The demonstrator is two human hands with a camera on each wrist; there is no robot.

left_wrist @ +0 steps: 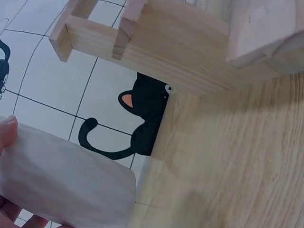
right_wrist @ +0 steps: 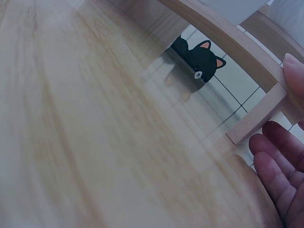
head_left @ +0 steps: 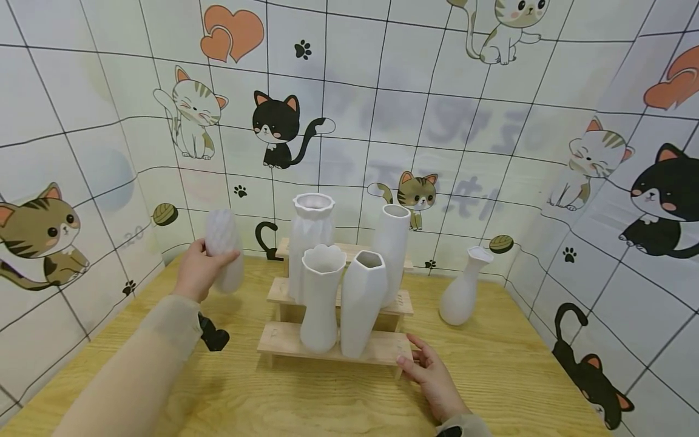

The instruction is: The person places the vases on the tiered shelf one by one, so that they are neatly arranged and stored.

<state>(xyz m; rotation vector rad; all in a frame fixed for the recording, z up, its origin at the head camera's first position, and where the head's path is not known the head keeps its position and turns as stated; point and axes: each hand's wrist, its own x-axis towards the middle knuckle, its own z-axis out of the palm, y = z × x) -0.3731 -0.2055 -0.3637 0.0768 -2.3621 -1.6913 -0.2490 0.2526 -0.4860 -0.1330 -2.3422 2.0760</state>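
My left hand [head_left: 201, 267] grips a white ridged vase [head_left: 229, 279], held upright left of a tiered wooden stand [head_left: 281, 340]. In the left wrist view the smooth lower part of that vase [left_wrist: 71, 175] shows, with fingertips around it. At the stand's front right corner, my right hand [head_left: 434, 379] holds the end of the lowest shelf, thumb at its front edge; the right wrist view shows the fingers [right_wrist: 273, 166] beside the stand's leg [right_wrist: 259, 114]. A scalloped vase [head_left: 319, 303] and a faceted vase [head_left: 363, 303] stand on the lowest shelf.
On the middle shelf stand a tall frilled-rim vase [head_left: 314, 227] and a plain cylindrical vase [head_left: 392, 249]. A narrow-necked vase [head_left: 461, 297] is on the wooden table [head_left: 295, 400] to the right. Walls with cat drawings [head_left: 278, 127] enclose the table's back and sides.
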